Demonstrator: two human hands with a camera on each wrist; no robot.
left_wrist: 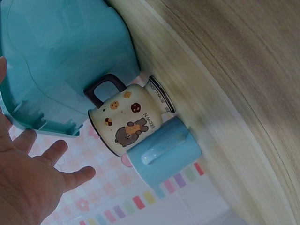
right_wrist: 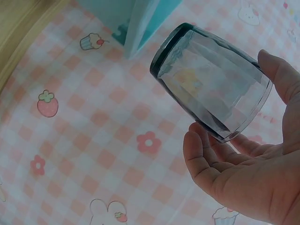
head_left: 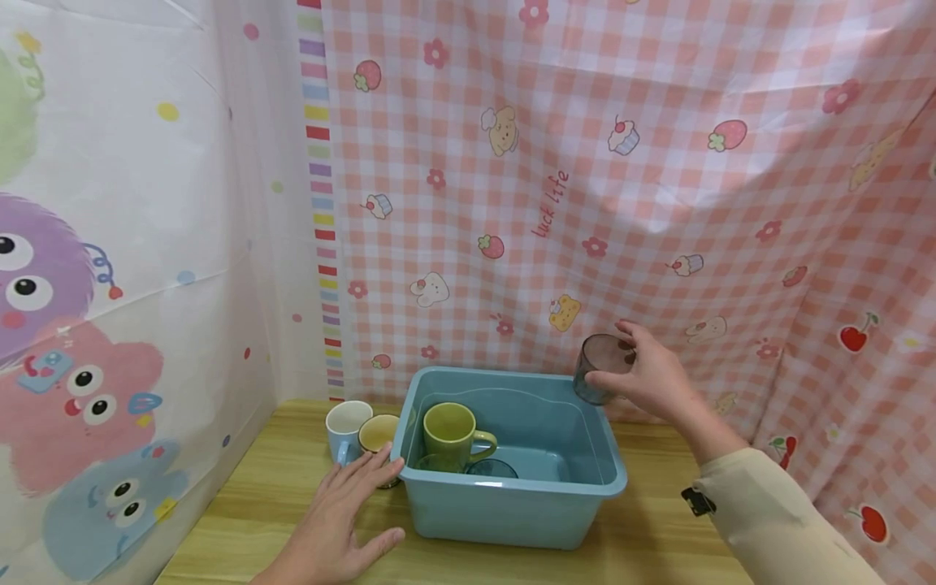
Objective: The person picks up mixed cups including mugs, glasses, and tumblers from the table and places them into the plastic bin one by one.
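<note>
My right hand (head_left: pixel 653 375) holds a smoky grey drinking glass (head_left: pixel 595 366) between thumb and fingers, over the back right corner of a blue plastic basin (head_left: pixel 515 512). In the right wrist view the glass (right_wrist: pixel 215 84) is see-through with a thick dark base. My left hand (head_left: pixel 332 516) has its fingers extended by the basin's left rim; whether they touch it I cannot tell. Inside the basin stands a yellow-green mug (head_left: pixel 448 431), with a glass rim (head_left: pixel 493 469) beside it, mostly hidden by the front wall.
Left of the basin stand a light blue mug (left_wrist: pixel 164 152) with a white inside and a cream mug (left_wrist: pixel 131 119) with a bear print and dark handle. All rest on a wooden table (head_left: pixel 249 496). A pink checked curtain (head_left: pixel 512 203) hangs close behind.
</note>
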